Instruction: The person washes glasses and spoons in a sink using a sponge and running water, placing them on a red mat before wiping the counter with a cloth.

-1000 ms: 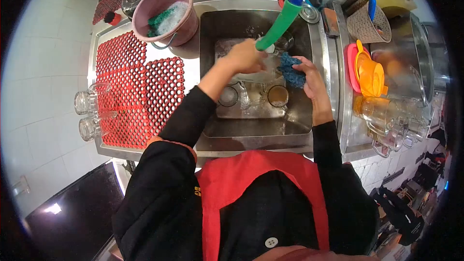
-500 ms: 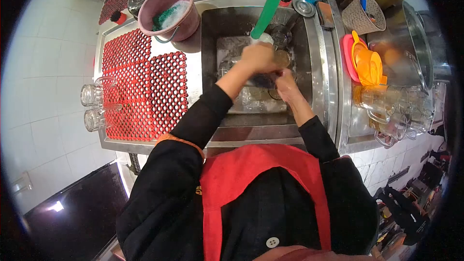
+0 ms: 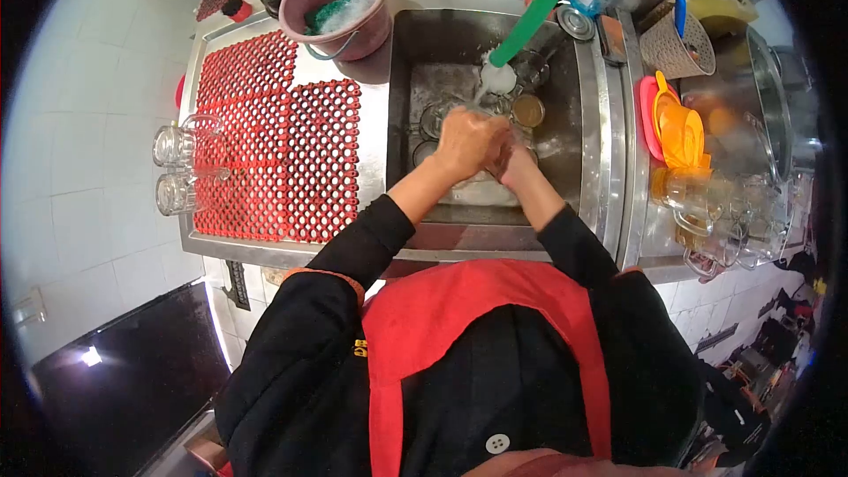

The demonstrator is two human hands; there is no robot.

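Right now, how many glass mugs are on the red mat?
2. One glass mug sits at the red mat's left edge; the second mug sits just beside it, nearer the person. None seem hidden there.

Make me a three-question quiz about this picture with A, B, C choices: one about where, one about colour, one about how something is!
1. Where are the left hand and right hand?
A. On a shelf
B. Over the sink
C. On the floor

2. What colour is the tap spout?
A. Green
B. Yellow
C. White

3. How is the pink bucket?
A. Tipped over
B. Empty
C. Upright with foam inside

Answers: B, both hands meet above the basin; A, the spout is bright green; C, the bucket stands upright holding suds.
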